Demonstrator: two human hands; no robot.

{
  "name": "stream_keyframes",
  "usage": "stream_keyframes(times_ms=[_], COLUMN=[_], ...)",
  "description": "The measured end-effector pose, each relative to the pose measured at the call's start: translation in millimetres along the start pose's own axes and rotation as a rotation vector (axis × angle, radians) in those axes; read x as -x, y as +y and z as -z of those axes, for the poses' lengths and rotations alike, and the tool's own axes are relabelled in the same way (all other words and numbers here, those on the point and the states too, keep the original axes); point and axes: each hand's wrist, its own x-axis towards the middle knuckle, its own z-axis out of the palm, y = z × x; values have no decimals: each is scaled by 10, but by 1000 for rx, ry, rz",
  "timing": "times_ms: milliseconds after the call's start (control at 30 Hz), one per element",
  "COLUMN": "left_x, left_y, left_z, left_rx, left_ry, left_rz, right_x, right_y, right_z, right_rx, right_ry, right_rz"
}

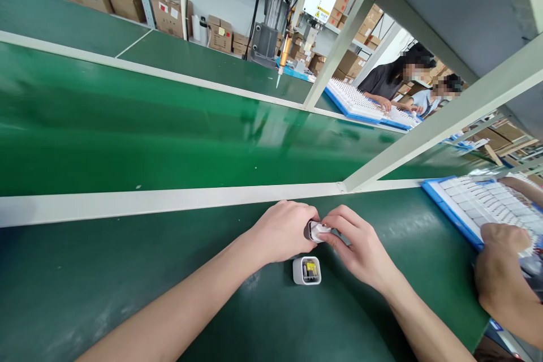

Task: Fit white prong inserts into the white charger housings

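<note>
My left hand [286,232] is closed around a small white plastic case [316,231], gripping it from the left with its open end towards the right. My right hand [356,246] meets it from the other side, thumb and fingertips pinched on a whitish piece at that end. Whether this piece is separate from the case I cannot tell, as fingers cover much of it. Just below both hands, a white charger housing [297,271] rests on the dark green worktable [203,305], its open face showing yellow and black electronic parts.
Behind a pale rail [169,202] runs a green conveyor belt [169,141]. A slanting metal post [424,133] rises at right. Close by on the right, a co-worker's arm [504,277] reaches over a blue-edged tray [456,209] of white parts. A dispensing needle [279,74] hangs across the belt.
</note>
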Motion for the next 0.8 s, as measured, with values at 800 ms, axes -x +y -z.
stream_keyframes(times_ms=[800], left_x=[-19], left_y=[7], left_z=[48], left_rx=[19], left_ry=[-51], left_rz=[14], right_x=[-111], right_y=[-73], right_z=[-107], right_rx=[259], right_ry=[-95], right_rz=[-52])
